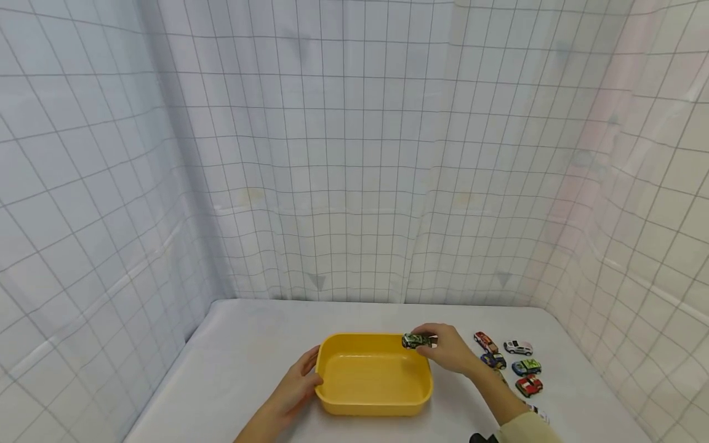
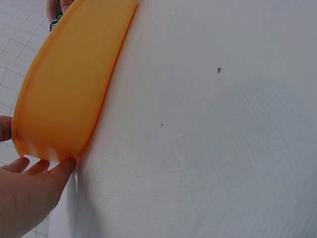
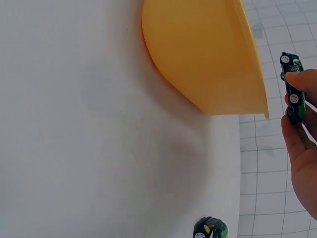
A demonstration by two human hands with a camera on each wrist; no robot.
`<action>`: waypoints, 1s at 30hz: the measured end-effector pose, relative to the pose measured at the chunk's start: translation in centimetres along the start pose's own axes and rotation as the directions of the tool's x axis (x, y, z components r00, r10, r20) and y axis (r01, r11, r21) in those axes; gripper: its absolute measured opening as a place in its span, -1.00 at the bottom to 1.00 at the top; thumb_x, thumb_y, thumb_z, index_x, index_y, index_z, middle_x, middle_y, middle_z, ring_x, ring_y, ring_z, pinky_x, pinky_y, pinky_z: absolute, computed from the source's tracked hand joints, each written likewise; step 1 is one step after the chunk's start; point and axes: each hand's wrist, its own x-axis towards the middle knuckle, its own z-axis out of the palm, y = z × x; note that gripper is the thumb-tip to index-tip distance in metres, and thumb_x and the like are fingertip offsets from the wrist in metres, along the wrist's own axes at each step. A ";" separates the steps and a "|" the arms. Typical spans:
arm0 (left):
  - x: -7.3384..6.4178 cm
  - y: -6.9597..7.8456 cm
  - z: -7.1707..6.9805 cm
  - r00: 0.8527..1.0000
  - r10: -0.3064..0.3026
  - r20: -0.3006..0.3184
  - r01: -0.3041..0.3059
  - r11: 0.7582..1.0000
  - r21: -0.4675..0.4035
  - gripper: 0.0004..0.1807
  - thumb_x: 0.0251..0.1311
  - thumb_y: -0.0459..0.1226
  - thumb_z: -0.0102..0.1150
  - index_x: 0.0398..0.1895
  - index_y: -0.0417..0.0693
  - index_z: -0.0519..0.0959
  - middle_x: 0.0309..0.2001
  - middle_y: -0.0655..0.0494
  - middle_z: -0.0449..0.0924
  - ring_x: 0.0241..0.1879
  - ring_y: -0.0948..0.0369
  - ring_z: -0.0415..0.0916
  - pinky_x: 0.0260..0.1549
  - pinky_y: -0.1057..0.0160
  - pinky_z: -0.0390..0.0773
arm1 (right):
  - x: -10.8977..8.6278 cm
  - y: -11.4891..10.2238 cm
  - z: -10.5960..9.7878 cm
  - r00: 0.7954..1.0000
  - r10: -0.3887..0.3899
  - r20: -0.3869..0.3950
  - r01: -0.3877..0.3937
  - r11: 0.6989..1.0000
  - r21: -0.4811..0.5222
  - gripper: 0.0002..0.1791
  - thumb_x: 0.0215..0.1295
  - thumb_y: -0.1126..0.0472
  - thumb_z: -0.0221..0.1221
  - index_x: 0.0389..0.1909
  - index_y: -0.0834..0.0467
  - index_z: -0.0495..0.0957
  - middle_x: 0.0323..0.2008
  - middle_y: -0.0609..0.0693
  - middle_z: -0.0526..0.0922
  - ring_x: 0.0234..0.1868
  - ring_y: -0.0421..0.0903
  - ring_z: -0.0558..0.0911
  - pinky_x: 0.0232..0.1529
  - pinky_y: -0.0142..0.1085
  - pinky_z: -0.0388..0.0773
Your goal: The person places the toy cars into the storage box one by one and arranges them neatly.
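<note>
A yellow plastic basin [image 1: 373, 409] sits on the white table. My left hand [image 1: 296, 384] grips its left wall, the thumb over the rim and the fingers [image 2: 63, 167] spread against the outside. Above the basin's far right corner, my right hand [image 1: 450, 351] pinches a dark green toy car [image 1: 415, 341] between thumb and fingertips. The right wrist view shows this toy car's wheels [image 3: 294, 98] turned to the camera and the hand beside the basin's rim. Bare yellow floor shows inside the basin.
Several toy cars lie right of the basin, among them a white one [image 1: 518, 347], a red one [image 1: 528, 386] and a blue-green one [image 1: 526, 367]. My right forearm [image 1: 495, 394] partly covers others. White grid-patterned curtains [image 1: 365, 184] enclose the table at the back and sides.
</note>
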 end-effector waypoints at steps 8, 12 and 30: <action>0.0 0.0 0.0 1.000 0.017 0.009 -0.017 1.000 -0.011 -0.05 0.13 -0.57 0.04 0.64 -0.33 -0.07 0.60 -0.40 -0.17 0.54 -0.27 -0.05 0.28 0.06 0.50 | 1.2 -0.9 1.8 0.998 -0.026 0.063 0.024 0.999 0.022 -0.72 0.29 0.29 0.42 0.01 0.13 0.71 -0.05 -0.06 0.71 -0.02 -0.03 0.67 0.05 -0.11 0.71; -0.1 0.1 0.1 1.000 0.006 0.005 -0.006 1.000 -0.009 -0.05 0.13 -0.58 0.03 0.64 -0.32 -0.07 0.60 -0.39 -0.18 0.54 -0.26 -0.04 0.29 0.03 0.49 | 1.9 -1.6 3.0 0.996 -0.041 0.077 0.039 0.999 0.023 -0.71 0.28 0.26 0.43 0.01 0.14 0.73 -0.05 -0.05 0.73 -0.05 -0.06 0.68 0.04 -0.16 0.71; 0.3 0.1 0.2 1.000 0.003 -0.004 -0.003 1.000 0.017 -0.07 0.16 -0.56 0.00 0.65 -0.30 -0.05 0.61 -0.37 -0.15 0.52 -0.25 0.03 0.23 0.06 0.55 | 5.5 -4.4 11.3 0.988 -0.023 0.151 0.022 1.000 0.007 -0.75 0.23 0.26 0.47 -0.06 0.11 0.80 -0.15 -0.22 0.76 -0.08 -0.26 0.66 0.03 -0.28 0.65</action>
